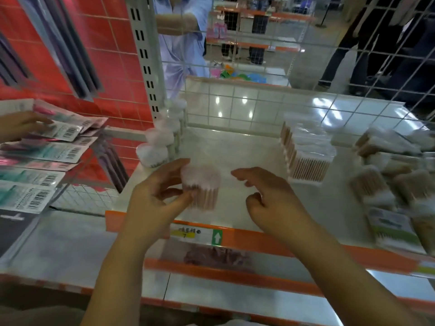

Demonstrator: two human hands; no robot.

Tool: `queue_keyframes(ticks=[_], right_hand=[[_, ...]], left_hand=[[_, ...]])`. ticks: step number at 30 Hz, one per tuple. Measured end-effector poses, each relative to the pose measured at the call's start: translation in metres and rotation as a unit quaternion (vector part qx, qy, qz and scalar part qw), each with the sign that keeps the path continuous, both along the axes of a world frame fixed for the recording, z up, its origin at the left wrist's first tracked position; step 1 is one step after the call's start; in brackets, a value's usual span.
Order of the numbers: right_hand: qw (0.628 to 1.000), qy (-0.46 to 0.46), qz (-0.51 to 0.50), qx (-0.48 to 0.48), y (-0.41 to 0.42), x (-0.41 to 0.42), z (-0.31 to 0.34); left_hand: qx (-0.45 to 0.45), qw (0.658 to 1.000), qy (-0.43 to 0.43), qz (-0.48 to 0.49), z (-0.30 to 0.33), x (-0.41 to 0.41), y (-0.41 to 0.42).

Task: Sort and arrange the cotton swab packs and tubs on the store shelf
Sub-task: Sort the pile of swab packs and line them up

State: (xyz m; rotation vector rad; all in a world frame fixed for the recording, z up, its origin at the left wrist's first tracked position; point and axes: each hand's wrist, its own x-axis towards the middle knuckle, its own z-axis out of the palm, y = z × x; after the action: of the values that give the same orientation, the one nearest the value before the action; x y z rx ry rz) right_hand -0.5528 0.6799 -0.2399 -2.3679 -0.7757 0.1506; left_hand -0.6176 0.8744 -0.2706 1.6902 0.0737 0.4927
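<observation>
A clear round tub of wooden-stemmed cotton swabs (202, 188) stands upright near the white shelf's (235, 147) front edge, gripped by the left hand (153, 196). The right hand (266, 196) hovers just beside it, fingers loosely curled, holding nothing. More round swab tubs (162, 140) line the left wall; clear rectangular swab packs (306, 154) stand to the right.

Bright overhead store lights glare off the glossy white shelf (235, 147) and the floor beyond, shadows stay faint, motion blur smears everything, and the wide lens bends the edges.

motion blurs the swab tub (202, 187) (label unreadable), and the right packs (390, 222) run off frame.
</observation>
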Motion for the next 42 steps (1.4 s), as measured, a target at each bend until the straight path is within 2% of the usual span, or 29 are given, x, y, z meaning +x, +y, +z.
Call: queue_keyframes(ticks=[2,5,10,15,19,36,39,42], right_hand=[[0.998,-0.024,0.023,-0.050,0.012,-0.004,0.003],[0.991,-0.040,0.041,-0.123,0.029,-0.008,-0.002],[0.984,-0.035,0.061,-0.164,0.042,-0.011,-0.017],[0.986,-0.036,0.054,-0.153,0.043,-0.010,-0.023],[0.987,-0.023,0.053,-0.148,0.042,-0.009,-0.023],[0.993,-0.036,0.048,-0.107,0.036,-0.015,-0.035],[0.993,-0.042,0.042,-0.098,0.035,-0.015,-0.037],[0.995,-0.063,0.032,-0.073,0.033,-0.014,-0.037]], left_hand=[[0.026,0.999,0.019,0.031,-0.007,-0.008,0.017],[0.014,0.997,0.027,0.073,-0.015,-0.016,0.041],[0.009,0.993,0.032,0.116,-0.030,-0.021,0.062],[-0.012,0.992,0.025,0.127,-0.037,-0.020,0.060],[0.006,0.990,0.018,0.137,-0.036,-0.019,0.061],[0.023,0.989,0.058,0.135,-0.036,-0.018,0.062],[0.054,0.984,0.069,0.157,-0.035,-0.020,0.063],[0.139,0.976,0.021,0.169,-0.023,-0.023,0.064]])
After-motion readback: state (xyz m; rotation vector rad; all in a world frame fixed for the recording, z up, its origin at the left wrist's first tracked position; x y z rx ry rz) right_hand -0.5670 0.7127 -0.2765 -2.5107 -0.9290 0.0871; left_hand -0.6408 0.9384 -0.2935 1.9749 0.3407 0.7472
